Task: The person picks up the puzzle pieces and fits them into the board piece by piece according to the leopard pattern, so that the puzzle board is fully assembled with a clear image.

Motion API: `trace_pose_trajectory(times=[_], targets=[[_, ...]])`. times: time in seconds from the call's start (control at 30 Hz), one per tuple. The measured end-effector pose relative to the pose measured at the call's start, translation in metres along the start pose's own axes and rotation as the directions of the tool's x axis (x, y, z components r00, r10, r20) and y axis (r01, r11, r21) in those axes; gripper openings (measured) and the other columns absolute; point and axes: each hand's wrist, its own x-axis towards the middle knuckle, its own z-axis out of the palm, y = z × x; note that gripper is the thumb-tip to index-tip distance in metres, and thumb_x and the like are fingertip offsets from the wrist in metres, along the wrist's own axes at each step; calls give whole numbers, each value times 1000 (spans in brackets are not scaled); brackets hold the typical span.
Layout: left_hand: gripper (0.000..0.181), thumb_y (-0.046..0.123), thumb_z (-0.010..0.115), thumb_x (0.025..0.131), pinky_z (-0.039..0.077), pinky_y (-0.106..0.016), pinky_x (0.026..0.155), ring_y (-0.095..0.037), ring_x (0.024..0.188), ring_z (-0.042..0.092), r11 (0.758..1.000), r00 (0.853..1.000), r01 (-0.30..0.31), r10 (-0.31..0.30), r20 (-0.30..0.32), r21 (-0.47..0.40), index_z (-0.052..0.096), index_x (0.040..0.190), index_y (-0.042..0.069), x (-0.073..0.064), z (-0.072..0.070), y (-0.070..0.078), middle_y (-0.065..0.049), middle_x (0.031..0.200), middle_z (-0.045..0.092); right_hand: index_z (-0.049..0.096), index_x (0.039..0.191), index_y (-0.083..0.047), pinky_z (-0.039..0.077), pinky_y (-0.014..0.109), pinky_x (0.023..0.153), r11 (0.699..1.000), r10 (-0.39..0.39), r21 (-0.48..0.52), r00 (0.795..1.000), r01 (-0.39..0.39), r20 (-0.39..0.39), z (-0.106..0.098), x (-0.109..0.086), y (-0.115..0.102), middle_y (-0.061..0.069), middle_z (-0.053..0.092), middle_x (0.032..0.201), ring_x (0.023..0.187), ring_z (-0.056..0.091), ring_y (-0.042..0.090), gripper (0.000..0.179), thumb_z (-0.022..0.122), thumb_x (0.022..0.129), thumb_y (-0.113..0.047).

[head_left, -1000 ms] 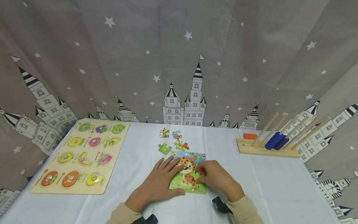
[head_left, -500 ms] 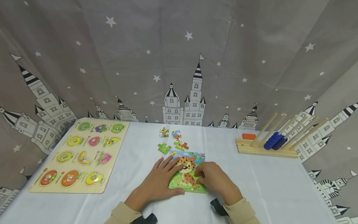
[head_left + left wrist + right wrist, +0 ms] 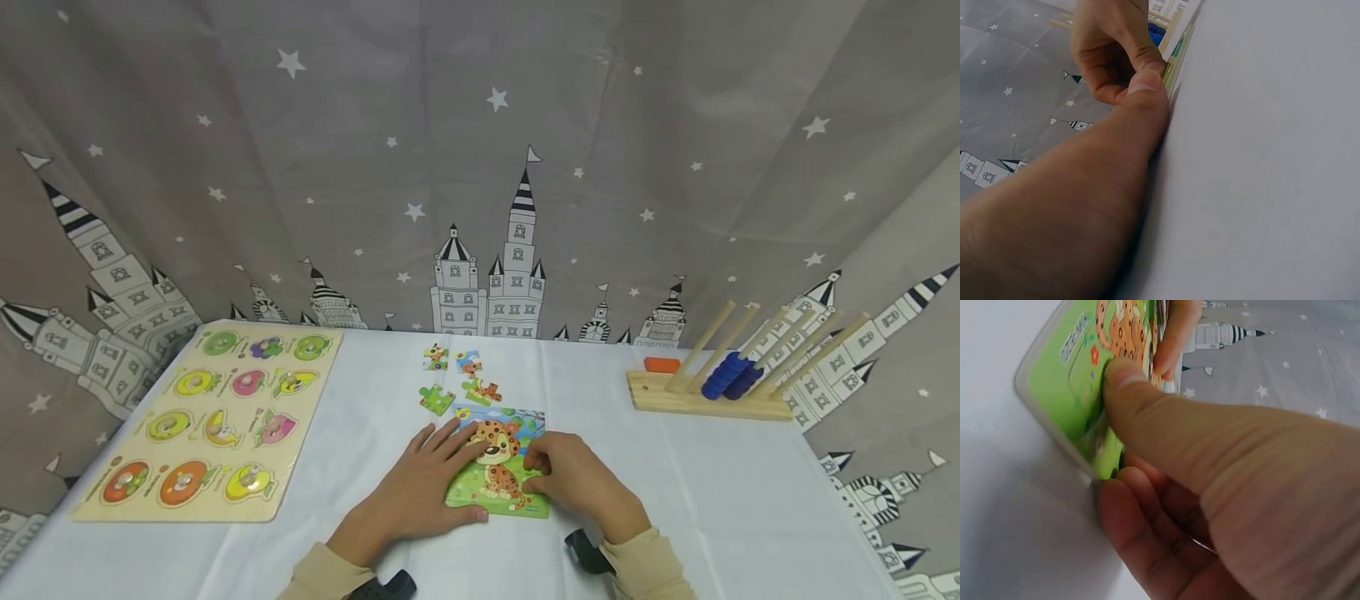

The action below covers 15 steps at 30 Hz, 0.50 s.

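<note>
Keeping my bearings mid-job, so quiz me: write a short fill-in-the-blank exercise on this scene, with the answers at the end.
The right hand touches the ____ edge of the flat green puzzle printed with a spotted animal, and the left hand rests across the opposite one.
The pale wooden board with colourful fruit pieces has ____ rows of three.
In the head view, the orange-red rectangular block lies near the ____ end of the pale wooden peg stand.

Missing words: right; four; left.

Left sleeve (image 3: pixel 324 572) and right sleeve (image 3: pixel 649 563): long, plain beige, ending near the wrists. Left wrist cam (image 3: pixel 390 587) and right wrist cam (image 3: pixel 587 552): black housings, blunt rounded ends. Left hand (image 3: pixel 422 492), right hand (image 3: pixel 576 477): bare.
</note>
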Motion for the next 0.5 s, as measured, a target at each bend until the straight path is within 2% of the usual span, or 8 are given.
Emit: trace_pose_trajectory(times=[0.3,0.5], targets=[[96,82,54,84,25,-54,127,-26,157,27,1000,1000,-12,12,19,-19,39,159,24,-1,-3,-10,-1,169,30,67,85,-13,42,23,63,997,10,75,1000,-12,28,-2,7,10,-3,57,77,73,51,12,24,90,77,-16],[105,84,57,81,25,-50,128,-21,157,27,998,999,26,-24,31,-59,33,161,21,-6,-6,-11,0,169,30,68,86,-14,42,22,62,999,-18,45,1000,18,12,-7,13,8,-5,57,76,71,51,11,19,86,83,-19]])
